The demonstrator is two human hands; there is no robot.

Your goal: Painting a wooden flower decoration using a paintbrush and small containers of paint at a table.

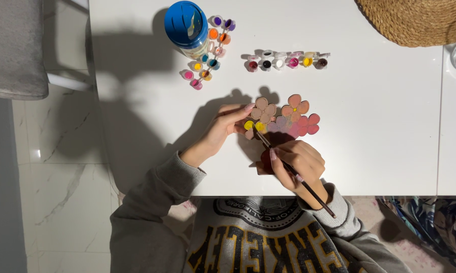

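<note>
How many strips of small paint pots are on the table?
3: two paint strips lie beside the blue-lidded jar, one paint strip lies farther right; the jar may hide some pots.
</note>
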